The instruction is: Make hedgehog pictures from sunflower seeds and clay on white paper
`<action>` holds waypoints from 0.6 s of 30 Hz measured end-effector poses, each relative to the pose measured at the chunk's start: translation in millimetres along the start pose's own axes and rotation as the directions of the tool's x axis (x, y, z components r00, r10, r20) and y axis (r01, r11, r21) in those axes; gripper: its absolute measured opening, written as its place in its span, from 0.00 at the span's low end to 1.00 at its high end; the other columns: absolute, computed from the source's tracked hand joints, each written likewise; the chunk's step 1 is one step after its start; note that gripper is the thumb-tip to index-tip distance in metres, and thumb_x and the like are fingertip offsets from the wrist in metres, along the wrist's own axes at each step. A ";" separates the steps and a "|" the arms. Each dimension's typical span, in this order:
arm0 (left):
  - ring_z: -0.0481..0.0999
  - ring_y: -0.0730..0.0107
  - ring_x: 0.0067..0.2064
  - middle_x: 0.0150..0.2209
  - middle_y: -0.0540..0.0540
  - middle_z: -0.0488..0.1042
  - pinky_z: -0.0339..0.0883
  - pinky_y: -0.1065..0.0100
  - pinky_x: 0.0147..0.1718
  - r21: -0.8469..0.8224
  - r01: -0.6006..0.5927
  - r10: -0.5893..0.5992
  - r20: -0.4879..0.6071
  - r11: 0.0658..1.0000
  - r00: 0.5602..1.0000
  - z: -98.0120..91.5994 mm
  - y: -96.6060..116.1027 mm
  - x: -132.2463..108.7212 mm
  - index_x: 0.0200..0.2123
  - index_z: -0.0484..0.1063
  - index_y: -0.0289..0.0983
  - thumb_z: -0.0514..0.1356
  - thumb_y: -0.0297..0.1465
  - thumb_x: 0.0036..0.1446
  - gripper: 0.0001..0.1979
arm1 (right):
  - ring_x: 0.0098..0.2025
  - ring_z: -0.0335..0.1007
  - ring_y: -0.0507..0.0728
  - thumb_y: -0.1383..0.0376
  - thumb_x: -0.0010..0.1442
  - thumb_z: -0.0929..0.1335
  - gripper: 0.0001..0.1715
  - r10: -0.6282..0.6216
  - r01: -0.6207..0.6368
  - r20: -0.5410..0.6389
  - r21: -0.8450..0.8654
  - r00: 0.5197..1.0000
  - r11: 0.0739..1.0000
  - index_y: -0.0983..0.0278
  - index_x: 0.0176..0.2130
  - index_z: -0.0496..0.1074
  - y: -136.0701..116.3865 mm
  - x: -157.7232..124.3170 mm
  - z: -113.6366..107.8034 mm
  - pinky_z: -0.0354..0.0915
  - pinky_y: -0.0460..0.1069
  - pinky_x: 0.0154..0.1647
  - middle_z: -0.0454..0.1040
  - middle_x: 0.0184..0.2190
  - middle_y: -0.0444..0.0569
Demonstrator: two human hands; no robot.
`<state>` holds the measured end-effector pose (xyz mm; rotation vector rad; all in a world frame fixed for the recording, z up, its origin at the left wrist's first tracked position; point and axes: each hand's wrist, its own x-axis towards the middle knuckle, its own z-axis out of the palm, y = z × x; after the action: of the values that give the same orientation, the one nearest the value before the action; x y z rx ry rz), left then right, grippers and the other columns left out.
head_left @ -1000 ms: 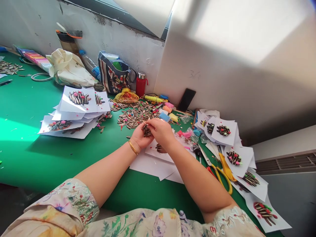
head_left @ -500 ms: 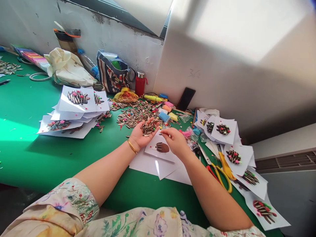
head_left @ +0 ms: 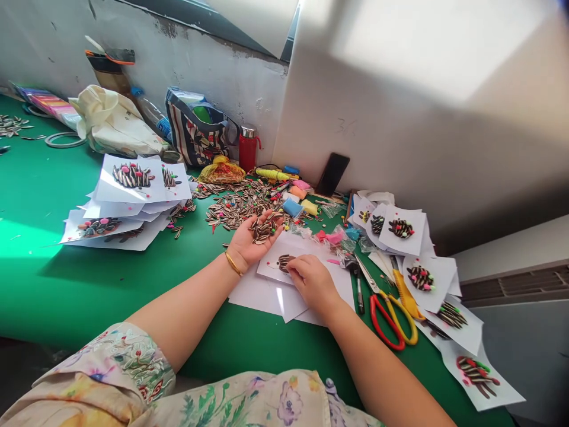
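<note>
Palm up, my left hand (head_left: 253, 242) cups a small heap of striped sunflower seeds (head_left: 264, 228). My right hand (head_left: 311, 281) is over a white card (head_left: 269, 267), its thumb and forefinger pinched together at the dark brown seed-covered shape (head_left: 283, 261). What the pinch holds, if anything, is hidden. The card lies on more white sheets (head_left: 255, 296). A loose pile of seeds (head_left: 240, 204) spreads beyond my left hand.
Red and yellow scissors (head_left: 386, 314) and a black pen (head_left: 360, 290) lie right of the sheets. Finished-looking cards stack at left (head_left: 100, 201) and right (head_left: 420, 237). Behind are clay blocks (head_left: 292, 207), a phone (head_left: 332, 174), a red bottle (head_left: 248, 148) and a striped bag (head_left: 195, 130).
My right hand has moved down from the card's upper edge onto the seed-covered shape, still pinched. My left hand still holds its seeds. The whole view has shifted slightly.
</note>
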<state>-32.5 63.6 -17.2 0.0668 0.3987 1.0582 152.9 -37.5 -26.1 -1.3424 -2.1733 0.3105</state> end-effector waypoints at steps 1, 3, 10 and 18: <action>0.74 0.55 0.56 0.49 0.35 0.76 0.73 0.56 0.50 -0.002 0.000 0.000 -0.003 1.000 1.000 0.2 0.0 -0.1 0.46 0.74 0.33 0.49 0.32 0.65 0.16 | 0.42 0.69 0.59 0.70 0.63 0.66 0.08 -0.010 0.009 -0.007 -0.010 1.000 1.000 0.61 0.38 0.75 0.1 -0.2 0.7 0.66 0.53 0.44 0.77 0.37 0.50; 0.74 0.55 0.55 0.49 0.35 0.76 0.73 0.56 0.50 -0.004 -0.001 0.001 -0.004 1.000 1.000 0.3 -0.1 0.0 0.46 0.74 0.33 0.49 0.32 0.66 0.16 | 0.41 0.69 0.59 0.70 0.64 0.65 0.08 -0.028 0.028 -0.018 -0.023 0.999 0.999 0.61 0.38 0.75 0.6 -0.7 2.0 0.66 0.53 0.44 0.77 0.37 0.50; 0.73 0.54 0.56 0.48 0.35 0.77 0.73 0.56 0.50 0.001 0.007 -0.007 0.012 1.000 1.000 -2.0 -0.5 2.0 0.45 0.75 0.34 0.49 0.33 0.65 0.16 | 0.41 0.69 0.59 0.70 0.64 0.65 0.09 -0.074 0.071 -0.023 -0.112 0.997 0.991 0.61 0.38 0.76 3.7 -1.7 6.7 0.66 0.53 0.43 0.77 0.37 0.51; 0.74 0.55 0.56 0.48 0.35 0.77 0.73 0.56 0.49 0.000 0.012 -0.012 0.010 1.000 1.000 -2.5 -0.5 1.7 0.45 0.75 0.34 0.49 0.33 0.65 0.16 | 0.40 0.69 0.59 0.71 0.63 0.66 0.10 -0.096 0.094 -0.001 -0.188 0.995 0.978 0.61 0.38 0.76 5.8 -2.4 11.3 0.65 0.53 0.42 0.77 0.36 0.51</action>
<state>-32.2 64.5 -20.1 0.0694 0.3891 1.0452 151.6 -35.8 -38.8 -1.3299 -2.2963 0.0627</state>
